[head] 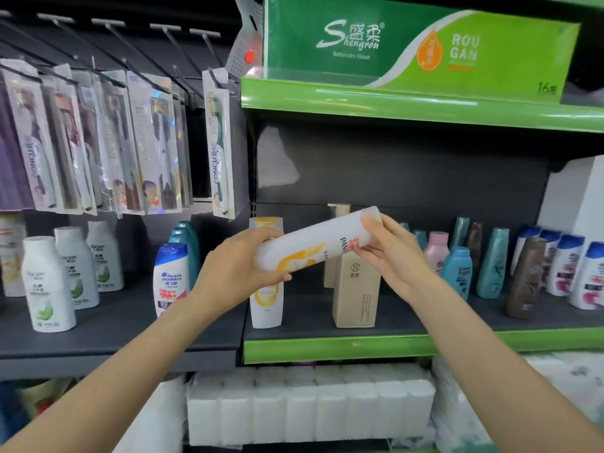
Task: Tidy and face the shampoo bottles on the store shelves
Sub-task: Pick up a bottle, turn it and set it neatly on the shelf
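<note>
A white Pantene shampoo bottle (318,241) with a yellow swirl lies tilted in the air before the middle shelf, cap end up to the right. My left hand (242,266) grips its lower end. My right hand (390,248) holds the cap end, thumb on top. Behind it on the shelf (359,346) stand another white-and-yellow bottle (266,305), partly hidden, and a beige boxed bottle (354,289).
To the left stand a Head & Shoulders bottle (170,279) and white green-label bottles (49,286). Teal, pink, brown and blue-capped bottles (496,266) fill the right side. Toothbrush packs (98,142) hang upper left. Tissue packs (310,407) sit below.
</note>
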